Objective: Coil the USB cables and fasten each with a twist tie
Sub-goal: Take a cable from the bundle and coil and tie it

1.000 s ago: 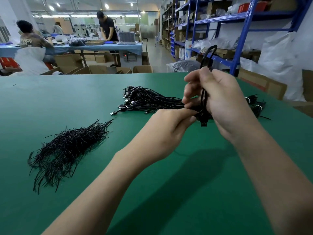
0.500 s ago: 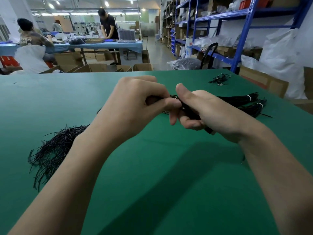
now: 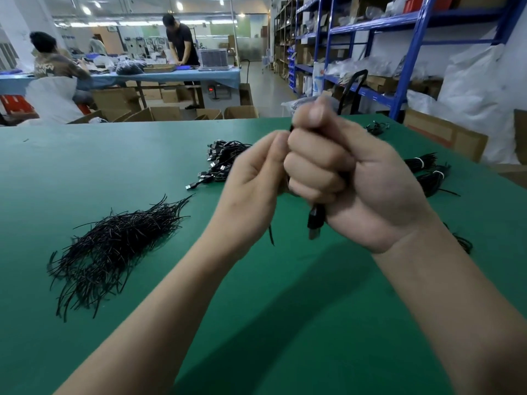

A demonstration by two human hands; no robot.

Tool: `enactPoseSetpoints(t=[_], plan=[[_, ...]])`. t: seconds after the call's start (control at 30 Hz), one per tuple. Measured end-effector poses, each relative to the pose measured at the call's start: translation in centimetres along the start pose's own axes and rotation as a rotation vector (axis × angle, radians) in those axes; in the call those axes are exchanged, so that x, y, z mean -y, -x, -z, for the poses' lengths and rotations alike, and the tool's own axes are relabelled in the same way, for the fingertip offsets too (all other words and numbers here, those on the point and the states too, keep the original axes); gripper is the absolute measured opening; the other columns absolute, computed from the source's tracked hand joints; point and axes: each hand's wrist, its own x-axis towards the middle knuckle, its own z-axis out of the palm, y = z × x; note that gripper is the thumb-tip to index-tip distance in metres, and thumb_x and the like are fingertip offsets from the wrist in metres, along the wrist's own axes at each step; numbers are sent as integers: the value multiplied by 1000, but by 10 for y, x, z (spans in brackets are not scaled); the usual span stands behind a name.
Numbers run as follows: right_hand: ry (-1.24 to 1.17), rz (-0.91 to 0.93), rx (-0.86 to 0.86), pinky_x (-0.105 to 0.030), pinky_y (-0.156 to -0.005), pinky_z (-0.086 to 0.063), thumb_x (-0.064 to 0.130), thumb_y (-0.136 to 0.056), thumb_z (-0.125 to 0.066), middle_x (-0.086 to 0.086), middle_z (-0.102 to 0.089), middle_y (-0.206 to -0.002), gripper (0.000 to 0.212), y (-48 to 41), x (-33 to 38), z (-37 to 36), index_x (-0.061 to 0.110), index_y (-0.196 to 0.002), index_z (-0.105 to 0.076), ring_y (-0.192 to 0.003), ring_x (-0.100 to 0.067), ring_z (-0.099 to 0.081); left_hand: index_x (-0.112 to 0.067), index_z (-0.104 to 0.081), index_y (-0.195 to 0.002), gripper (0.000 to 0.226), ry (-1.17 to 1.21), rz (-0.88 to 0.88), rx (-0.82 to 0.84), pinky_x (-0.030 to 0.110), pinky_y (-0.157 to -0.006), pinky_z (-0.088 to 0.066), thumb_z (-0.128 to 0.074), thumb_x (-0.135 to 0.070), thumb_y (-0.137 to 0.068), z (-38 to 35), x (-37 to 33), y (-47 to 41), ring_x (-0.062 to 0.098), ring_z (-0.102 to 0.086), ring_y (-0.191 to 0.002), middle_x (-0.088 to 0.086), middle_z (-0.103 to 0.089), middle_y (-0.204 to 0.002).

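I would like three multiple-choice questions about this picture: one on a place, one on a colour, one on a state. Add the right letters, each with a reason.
1. Where does the pile of twist ties lie?
A. on the table, left of the left hand
B. on a blue shelf
C. in a cardboard box

2. What colour is the table top?
A. blue
B. green
C. white

3. What is the right hand doing?
A. lying flat on the table
B. gripping a USB cable
C. hanging empty

1 A: they lie on the table, left of that hand.
2 B: the whole top is green.
3 B: its fingers curl round the cable, which sticks out below the fist.
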Motion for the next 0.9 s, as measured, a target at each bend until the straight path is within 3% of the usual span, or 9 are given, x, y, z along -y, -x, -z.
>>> enactPoseSetpoints(t=[0.1,0.17,0.27,0.4,0.5,0.57,0.67,0.83,0.9], plan=[[-24,128,-158,-21,-44,-19,24,-112,-22,8,-18,-57,39,-2,7,1,15,-91,-53,-48,-7,-16,-14,-61,-89,25,-81,19,46,30,-66,-41,-41,-15,-105,-17,7,7,11,-42,-76,10,-52,-77],[64,180,-285,-21,-45,-19,24,-112,-26,9,-23,-55,36,-3,11,3,15,-90,-53,-46,-5,-19,-19,-58,-88,24,-147,47,116,37,-67,-40,-38,-17,-102,-24,9,10,12,-43,-74,2,-55,-76],[352,218,-467,-22,-46,-19,24,-111,-31,8,-27,-56,33,-2,12,7,13,-90,-54,-47,-7,-21,-20,-44,-77,23,-300,69,261,29,-59,-34,-34,-13,-98,-25,6,14,11,-37,-62,-9,-47,-65],[805,174,-601,-23,-45,-30,23,-111,-34,5,-42,-56,33,0,9,12,11,-90,-57,-47,-12,-36,-33,-35,-70,43,-581,-23,340,17,-55,-30,-46,-9,-104,-16,-7,11,10,-39,-53,-7,-49,-61],[1062,145,-621,-24,-50,-46,22,-110,-37,2,-61,-62,33,-1,5,12,10,-89,-59,-52,-13,-56,-37,-45,-69,43,-761,-30,341,26,-64,-34,-52,-13,-104,-9,-15,5,7,-43,-53,-11,-49,-60],[1180,172,-616,-26,-54,-51,21,-110,-37,0,-66,-68,33,-2,2,12,9,-89,-59,-58,-15,-63,-27,-64,-78,29,-826,11,355,28,-68,-36,-53,-19,-104,-2,-20,2,2,-46,-56,-13,-50,-60],[1369,205,-637,-30,-64,-56,22,-109,-39,0,-68,-76,32,-2,-1,16,8,-91,-61,-68,-14,-67,-20,-72,-90,25,-876,35,350,28,-72,-41,-52,-26,-104,7,-29,0,7,-53,-62,-5,-60,-64],[1614,101,-588,-29,-64,-49,26,-108,-43,7,-63,-71,31,-1,-6,23,14,-85,-61,-66,-7,-61,-29,-76,-103,37,-1152,-49,310,40,-76,-50,-44,-48,-98,22,-49,-4,20,-64,-81,-4,-72,-82],[1685,11,-526,-40,-62,-46,30,-107,-43,2,-59,-68,36,-3,-11,24,11,-79,-53,-63,-17,-57,-38,-76,-106,48,-1249,-119,252,34,-73,-46,-35,-60,-95,26,-52,-4,23,-65,-86,-5,-73,-90]])
